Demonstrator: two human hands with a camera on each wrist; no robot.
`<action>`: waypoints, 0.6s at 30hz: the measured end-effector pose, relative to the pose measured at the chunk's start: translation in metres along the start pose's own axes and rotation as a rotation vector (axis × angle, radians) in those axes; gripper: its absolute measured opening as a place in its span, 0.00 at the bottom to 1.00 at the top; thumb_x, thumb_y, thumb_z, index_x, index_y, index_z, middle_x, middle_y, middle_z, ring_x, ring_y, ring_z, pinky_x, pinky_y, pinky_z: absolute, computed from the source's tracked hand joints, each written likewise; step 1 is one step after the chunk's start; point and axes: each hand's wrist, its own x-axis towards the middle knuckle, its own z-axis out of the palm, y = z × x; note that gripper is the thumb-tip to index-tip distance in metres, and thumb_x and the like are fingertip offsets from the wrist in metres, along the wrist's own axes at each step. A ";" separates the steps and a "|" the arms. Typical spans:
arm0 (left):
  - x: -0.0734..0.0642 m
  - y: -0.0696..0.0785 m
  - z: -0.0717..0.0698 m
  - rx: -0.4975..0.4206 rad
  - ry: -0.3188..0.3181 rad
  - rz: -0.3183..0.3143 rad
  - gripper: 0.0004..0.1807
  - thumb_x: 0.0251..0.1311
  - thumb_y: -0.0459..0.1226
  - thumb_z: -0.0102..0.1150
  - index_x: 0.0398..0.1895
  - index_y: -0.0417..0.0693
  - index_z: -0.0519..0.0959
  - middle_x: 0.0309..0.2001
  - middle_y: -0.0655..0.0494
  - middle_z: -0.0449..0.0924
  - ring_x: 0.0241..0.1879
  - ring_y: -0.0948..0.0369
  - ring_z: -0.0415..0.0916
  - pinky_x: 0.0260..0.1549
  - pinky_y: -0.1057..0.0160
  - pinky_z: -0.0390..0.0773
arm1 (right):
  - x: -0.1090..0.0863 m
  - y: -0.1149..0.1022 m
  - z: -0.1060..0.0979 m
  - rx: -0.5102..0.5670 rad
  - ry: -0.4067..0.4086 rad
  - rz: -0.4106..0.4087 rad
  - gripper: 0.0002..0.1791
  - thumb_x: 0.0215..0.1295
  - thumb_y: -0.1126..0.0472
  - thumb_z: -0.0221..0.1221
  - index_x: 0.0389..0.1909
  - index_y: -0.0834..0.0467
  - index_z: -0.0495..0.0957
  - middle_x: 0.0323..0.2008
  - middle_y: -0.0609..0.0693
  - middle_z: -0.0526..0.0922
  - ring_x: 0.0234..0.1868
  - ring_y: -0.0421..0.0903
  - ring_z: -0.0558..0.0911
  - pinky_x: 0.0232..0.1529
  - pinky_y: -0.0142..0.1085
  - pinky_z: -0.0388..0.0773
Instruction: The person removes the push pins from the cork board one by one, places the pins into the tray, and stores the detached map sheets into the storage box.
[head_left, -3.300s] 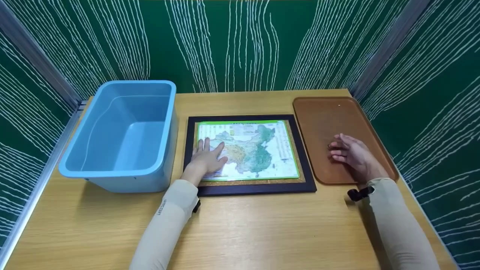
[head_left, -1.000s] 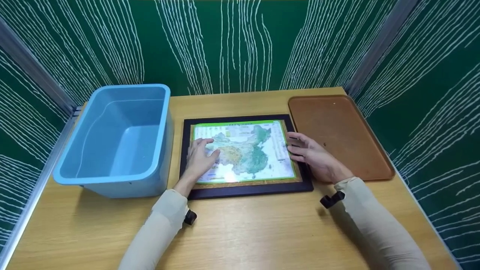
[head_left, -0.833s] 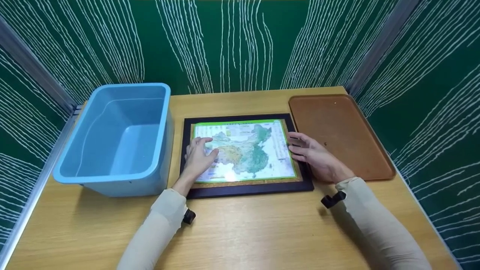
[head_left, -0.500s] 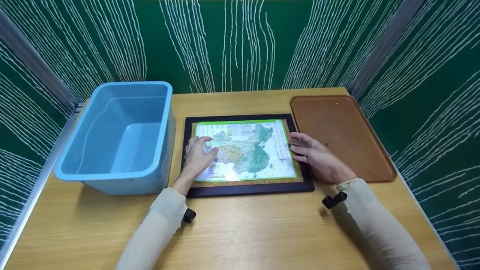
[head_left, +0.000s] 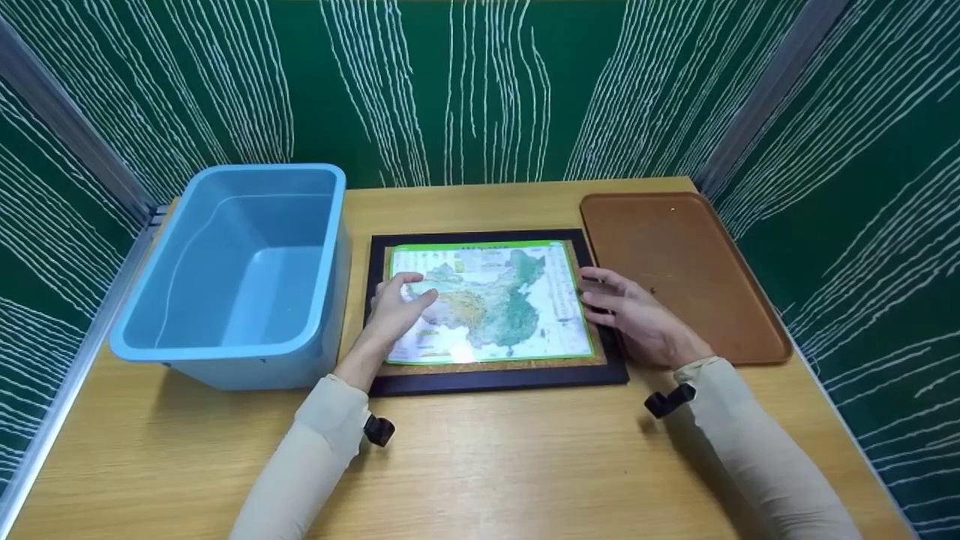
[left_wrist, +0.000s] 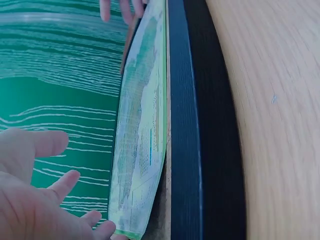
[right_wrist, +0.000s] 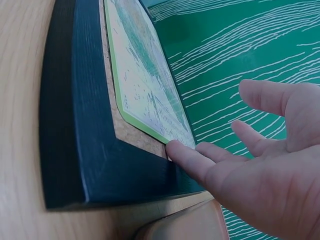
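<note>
A laminated map sheet [head_left: 499,300] with a green border lies on the cork face of a dark-framed board [head_left: 502,379]. My left hand [head_left: 397,309] is at the sheet's left edge, thumb spread away from the fingers. In the left wrist view, the fingertips [left_wrist: 104,230] meet that end of the map [left_wrist: 137,125], which stands up from the cork with a dark gap beneath. My right hand [head_left: 637,315] reaches over the frame's right side, thumb and fingers apart. The right wrist view shows a fingertip [right_wrist: 175,149] touching the map's edge beside the cork.
A blue plastic tub [head_left: 225,351] stands left of the board. To the right, a brown tray [head_left: 675,247] sits against the frame, with a small dark speck on it. Green walls with white lines enclose the wooden table [head_left: 495,465] at the back and sides.
My right hand has come from over the tray to the map's right edge. The left hand, earlier spread flat on the map, has drawn back to its left edge and shifted slightly.
</note>
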 end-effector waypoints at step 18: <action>0.002 -0.002 -0.014 -0.324 0.010 -0.077 0.38 0.66 0.44 0.66 0.76 0.48 0.62 0.79 0.44 0.40 0.78 0.47 0.40 0.73 0.44 0.50 | -0.002 -0.001 -0.012 0.095 0.034 0.060 0.39 0.74 0.58 0.61 0.79 0.61 0.55 0.75 0.57 0.61 0.71 0.53 0.68 0.69 0.48 0.67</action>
